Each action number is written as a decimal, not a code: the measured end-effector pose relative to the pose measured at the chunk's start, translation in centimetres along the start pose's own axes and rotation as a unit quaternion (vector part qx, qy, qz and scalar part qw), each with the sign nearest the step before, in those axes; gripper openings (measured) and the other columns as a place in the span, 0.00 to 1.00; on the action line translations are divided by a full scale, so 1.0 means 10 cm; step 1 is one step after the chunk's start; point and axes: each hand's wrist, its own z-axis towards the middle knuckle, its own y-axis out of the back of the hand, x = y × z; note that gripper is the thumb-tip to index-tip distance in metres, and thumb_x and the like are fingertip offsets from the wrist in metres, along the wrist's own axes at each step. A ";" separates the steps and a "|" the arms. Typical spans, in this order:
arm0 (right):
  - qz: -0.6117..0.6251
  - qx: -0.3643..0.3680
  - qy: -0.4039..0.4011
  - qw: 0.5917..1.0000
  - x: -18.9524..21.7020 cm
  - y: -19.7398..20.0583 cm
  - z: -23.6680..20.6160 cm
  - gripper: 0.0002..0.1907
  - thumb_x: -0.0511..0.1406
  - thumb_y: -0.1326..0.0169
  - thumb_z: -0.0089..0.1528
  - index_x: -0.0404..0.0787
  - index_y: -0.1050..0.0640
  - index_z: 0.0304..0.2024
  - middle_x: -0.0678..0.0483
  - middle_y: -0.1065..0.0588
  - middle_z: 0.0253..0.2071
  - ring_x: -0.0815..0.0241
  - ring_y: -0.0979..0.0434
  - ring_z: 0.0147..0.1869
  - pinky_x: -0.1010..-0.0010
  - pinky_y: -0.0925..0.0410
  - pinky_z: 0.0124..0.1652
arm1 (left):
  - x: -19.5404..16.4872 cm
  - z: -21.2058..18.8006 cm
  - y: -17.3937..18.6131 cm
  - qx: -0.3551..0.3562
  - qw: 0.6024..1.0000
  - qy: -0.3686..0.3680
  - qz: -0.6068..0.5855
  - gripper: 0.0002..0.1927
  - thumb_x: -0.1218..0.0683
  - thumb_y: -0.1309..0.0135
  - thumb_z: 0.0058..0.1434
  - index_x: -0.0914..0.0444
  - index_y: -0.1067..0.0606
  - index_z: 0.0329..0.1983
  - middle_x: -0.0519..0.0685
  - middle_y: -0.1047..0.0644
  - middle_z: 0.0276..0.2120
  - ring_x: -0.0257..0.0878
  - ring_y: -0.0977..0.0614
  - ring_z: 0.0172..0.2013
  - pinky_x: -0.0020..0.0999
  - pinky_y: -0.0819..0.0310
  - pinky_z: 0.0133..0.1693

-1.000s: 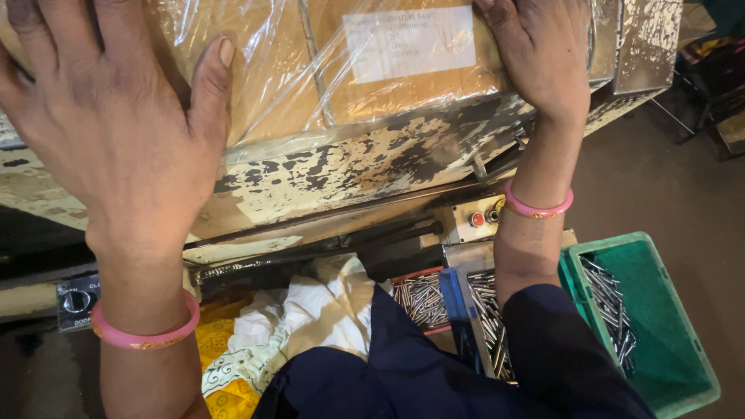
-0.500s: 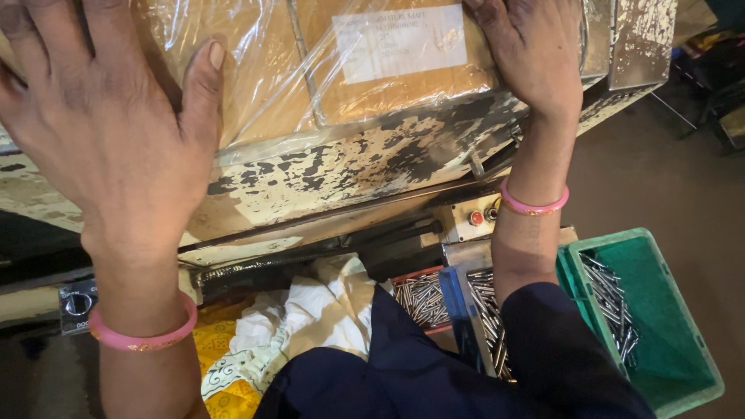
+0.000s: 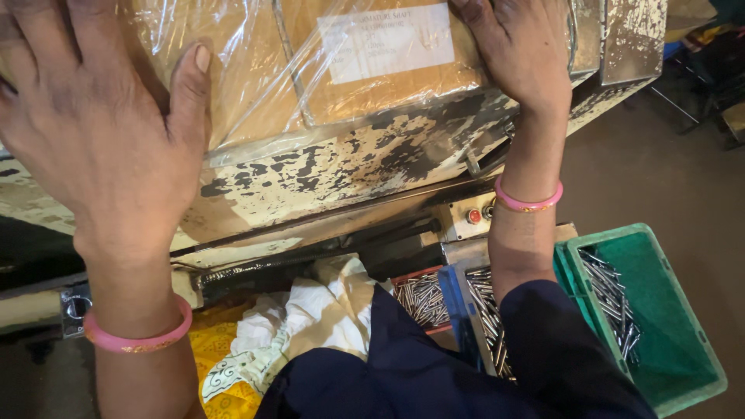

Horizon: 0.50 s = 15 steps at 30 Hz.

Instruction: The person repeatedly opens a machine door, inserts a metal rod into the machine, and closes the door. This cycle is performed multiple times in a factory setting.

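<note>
My left hand (image 3: pixel 101 132) lies flat with fingers spread on a brown cardboard package wrapped in clear plastic (image 3: pixel 310 62), near its left side. My right hand (image 3: pixel 521 54) rests palm down on the same package's right end. A white paper label (image 3: pixel 388 43) sits on the package between my hands. The package lies on top of a cream machine body with badly chipped paint (image 3: pixel 341 167). Both wrists wear pink bangles.
A green plastic crate (image 3: pixel 683 334) with several thin metal pins stands at the lower right. A red tray (image 3: pixel 423 299) and a blue-edged tray (image 3: pixel 466 310) of similar pins sit under the machine. A red push button (image 3: pixel 474 216) is on a small panel. White and yellow cloth (image 3: pixel 310 318) lies below.
Both hands have stayed pressed on the package. The view has shifted slightly, with the package and machine a little lower and nearer in the frame.
</note>
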 end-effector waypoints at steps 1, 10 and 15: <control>-0.004 -0.002 -0.004 1.000 0.00 0.00 0.00 0.18 0.42 0.58 0.78 0.41 0.19 0.51 0.44 0.22 0.49 0.38 0.26 0.53 0.50 0.37 0.49 | 0.00 0.00 0.00 -0.002 1.000 0.000 0.000 0.33 0.41 0.59 0.76 0.68 0.40 0.73 0.64 0.39 0.69 0.60 0.37 0.68 0.55 0.41 0.60; -0.023 -0.011 -0.001 1.000 0.02 -0.01 0.01 0.16 0.41 0.56 0.78 0.44 0.17 0.49 0.45 0.21 0.44 0.41 0.24 0.46 0.52 0.36 0.45 | 0.04 -0.08 -0.02 -0.003 1.000 -0.004 0.002 0.32 0.41 0.60 0.77 0.65 0.41 0.75 0.58 0.39 0.70 0.55 0.32 0.64 0.49 0.35 0.59; -0.023 -0.022 0.020 0.999 0.06 0.00 0.02 0.16 0.42 0.55 0.79 0.42 0.19 0.48 0.45 0.22 0.43 0.41 0.25 0.46 0.53 0.38 0.43 | 0.02 -0.09 -0.01 -0.007 1.000 -0.003 0.001 0.32 0.41 0.60 0.78 0.62 0.43 0.78 0.57 0.39 0.71 0.55 0.30 0.64 0.47 0.34 0.60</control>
